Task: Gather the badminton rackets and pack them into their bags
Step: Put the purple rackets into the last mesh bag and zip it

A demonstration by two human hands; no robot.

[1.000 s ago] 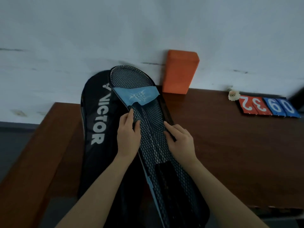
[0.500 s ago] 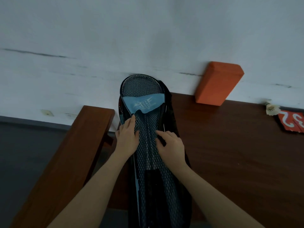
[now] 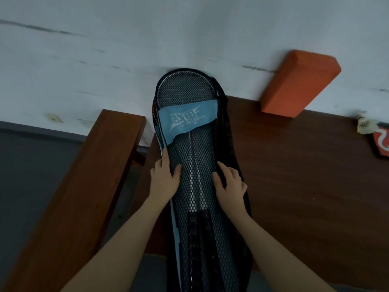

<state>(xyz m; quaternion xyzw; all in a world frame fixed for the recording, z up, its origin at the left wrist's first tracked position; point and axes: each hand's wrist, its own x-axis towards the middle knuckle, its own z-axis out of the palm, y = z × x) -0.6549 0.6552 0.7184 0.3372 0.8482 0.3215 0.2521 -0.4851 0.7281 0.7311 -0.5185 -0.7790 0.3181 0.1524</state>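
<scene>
Head view: long black-and-blue mesh racket bag (image 3: 192, 186) lying lengthwise on dark brown wooden table (image 3: 294, 175), overhanging near edge. Left hand (image 3: 163, 182) clamped on left edge, right hand (image 3: 230, 185) pressing flat, fingers spread, on right edge. Risk: slick fabric sliding off; racket strings snagging honeycomb mesh. Rackets' shafts faintly visible inside.

A pale wall (image 3: 130, 34) is seen across the top of the view, marked by dark scuffs and thin streaks. A dark brown wooden worktop (image 3: 305, 175) is set against it on the right. A brown wooden bench (image 3: 80, 197) is placed to the left, running away toward the wall. Grey floor (image 3: 27, 175) is seen beyond the bench, and a grey strip runs along the foot of the wall. An orange block (image 3: 299, 85) is leaned against the wall at the back of the worktop. The light is dim and even.
</scene>
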